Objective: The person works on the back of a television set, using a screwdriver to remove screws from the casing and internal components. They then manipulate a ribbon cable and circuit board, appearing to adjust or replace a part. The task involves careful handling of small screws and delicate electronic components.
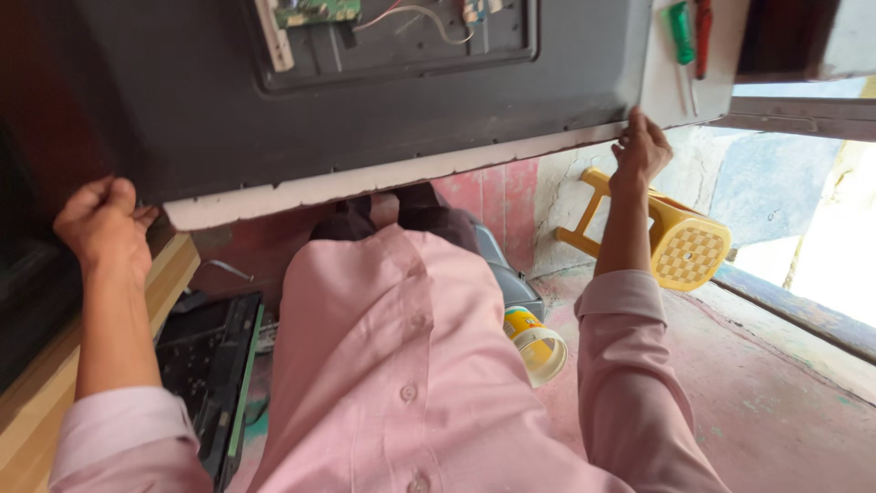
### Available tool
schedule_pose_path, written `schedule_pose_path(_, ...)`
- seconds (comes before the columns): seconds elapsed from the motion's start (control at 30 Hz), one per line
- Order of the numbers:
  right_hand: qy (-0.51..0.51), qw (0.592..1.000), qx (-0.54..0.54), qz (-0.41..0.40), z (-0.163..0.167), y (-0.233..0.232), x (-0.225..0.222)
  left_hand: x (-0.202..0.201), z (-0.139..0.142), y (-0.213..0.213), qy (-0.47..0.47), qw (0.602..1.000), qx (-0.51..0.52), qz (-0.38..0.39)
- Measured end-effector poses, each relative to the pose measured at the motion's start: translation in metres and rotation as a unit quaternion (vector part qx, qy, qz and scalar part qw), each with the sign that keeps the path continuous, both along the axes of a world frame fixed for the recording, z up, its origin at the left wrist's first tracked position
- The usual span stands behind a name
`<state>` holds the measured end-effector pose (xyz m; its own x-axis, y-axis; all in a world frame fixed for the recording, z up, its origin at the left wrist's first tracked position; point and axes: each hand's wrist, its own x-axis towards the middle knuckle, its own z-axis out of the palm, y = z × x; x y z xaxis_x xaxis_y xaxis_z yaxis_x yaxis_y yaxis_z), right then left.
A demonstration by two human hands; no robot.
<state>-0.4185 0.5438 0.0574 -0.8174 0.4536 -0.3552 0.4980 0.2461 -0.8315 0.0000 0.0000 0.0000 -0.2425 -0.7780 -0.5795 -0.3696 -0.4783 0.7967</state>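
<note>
I have the big dark panel (365,119) (a flat screen's back, by the look of it) gripped at both lower corners, so I judge the step in hand is lifting or shifting it along the desk (173,265). The panel fills the upper half of the frame, its pale lower edge running from left of centre up to the right. My left hand (102,224), at the left of the frame, is clenched around the panel's lower left corner. My right hand (641,149), at upper right, pinches the lower right corner, fingers curled over the edge.

The next move, as I see it, calls for an even pull from both hands, keeping the panel level so it does not twist.

Counted: one panel, with one green circuit board (315,11) at top centre. Two screwdrivers at upper right, one green-handled (680,32), one red-handled (703,27). One yellow stool (680,239) at right of centre, one yellow can (537,345) on its side on the pink floor (776,402), and one black frame (214,365) at lower left.
</note>
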Motion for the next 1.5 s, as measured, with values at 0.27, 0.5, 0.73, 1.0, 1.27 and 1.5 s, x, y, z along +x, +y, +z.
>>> schedule_pose_path(0.27,-0.031,0.999,0.038,-0.009,0.012,-0.009,-0.017,0.013,0.0,0.033,-0.057,0.99,-0.125,-0.026)
schedule_pose_path(0.5,-0.012,0.998,0.027,0.062,0.023,-0.007,-0.017,-0.018,0.017,0.024,0.024,0.986,-0.137,-0.089)
schedule_pose_path(0.73,-0.019,1.0,-0.006,-0.02,0.029,-0.018,-0.022,-0.042,0.003,0.011,0.067,0.995,-0.016,0.072)
schedule_pose_path(1.0,0.003,0.999,-0.014,-0.032,0.03,-0.016,-0.017,-0.042,-0.007,0.003,0.123,0.984,0.046,0.119)
schedule_pose_path(1.27,0.13,0.983,0.103,0.084,0.015,-0.006,0.031,-0.036,0.029,0.013,-0.118,0.873,-0.397,-0.256)
schedule_pose_path(1.5,0.151,0.968,0.032,0.199,0.02,-0.053,0.129,-0.138,0.1,0.105,0.023,0.685,-0.586,-0.433)
